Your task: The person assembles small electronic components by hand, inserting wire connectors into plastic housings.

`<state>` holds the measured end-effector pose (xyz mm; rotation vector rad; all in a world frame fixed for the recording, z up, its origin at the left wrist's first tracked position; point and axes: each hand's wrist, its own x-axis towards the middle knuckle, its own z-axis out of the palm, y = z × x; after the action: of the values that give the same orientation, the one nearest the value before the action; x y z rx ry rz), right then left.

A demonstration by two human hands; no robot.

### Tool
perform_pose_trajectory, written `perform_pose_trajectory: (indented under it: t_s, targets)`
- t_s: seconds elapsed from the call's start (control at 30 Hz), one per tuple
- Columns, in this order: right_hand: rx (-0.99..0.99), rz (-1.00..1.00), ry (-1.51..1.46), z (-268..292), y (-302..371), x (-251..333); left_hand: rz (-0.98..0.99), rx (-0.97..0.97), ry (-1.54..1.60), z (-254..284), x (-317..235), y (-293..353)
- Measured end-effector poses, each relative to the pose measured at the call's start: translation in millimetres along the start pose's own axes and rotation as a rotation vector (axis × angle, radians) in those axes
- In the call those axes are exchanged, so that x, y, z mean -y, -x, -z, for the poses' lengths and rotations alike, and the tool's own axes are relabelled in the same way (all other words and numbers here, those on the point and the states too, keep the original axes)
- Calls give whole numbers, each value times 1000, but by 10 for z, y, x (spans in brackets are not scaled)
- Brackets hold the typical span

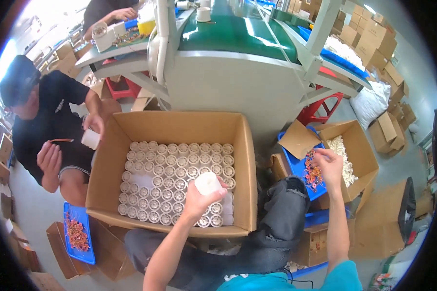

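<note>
My left hand (pixel 199 201) is closed around a white cylindrical plastic part (pixel 207 183), holding it above a large open carton (pixel 170 121). Rows of similar round white parts (pixel 167 194) stand in that carton, with a few gaps at the left. My right hand (pixel 329 167) is over a blue tray (pixel 292 160) of small orange-red wired pieces (pixel 313 172). Its thumb and fingers are pinched together; what they hold, if anything, is too small to make out.
At left, a co-worker (pixel 48 121) holds another white part (pixel 91 138) and a thin orange piece (pixel 62 140). A second blue tray (pixel 88 242) of orange-red pieces sits lower left. Small white pieces fill a carton (pixel 364 145) at right. A green conveyor (pixel 238 29) stands ahead.
</note>
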<state>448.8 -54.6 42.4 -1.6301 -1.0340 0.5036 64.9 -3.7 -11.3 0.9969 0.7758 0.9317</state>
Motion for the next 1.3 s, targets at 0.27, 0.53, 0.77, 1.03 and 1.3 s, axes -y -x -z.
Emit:
perform_pose_trajectory:
  t_s: [0.27,0.53,0.77,1.03,1.3]
  targets:
    - [957,-106,-284,-1578,348,885,-167,242,-184,220,-233,30]
    - [921,-120,-398,-2133,293,993,-60,0,-274,401,-450,65]
    - [622,144,-181,-2170,393,690,-36,82,-393,429,-586,162]
    - [616,310,-167,-2108,443,674,48,286,-502,574,-624,165]
    - [140,611,-161,-2043,399,686,-220,-65,-402,375,-446,51]
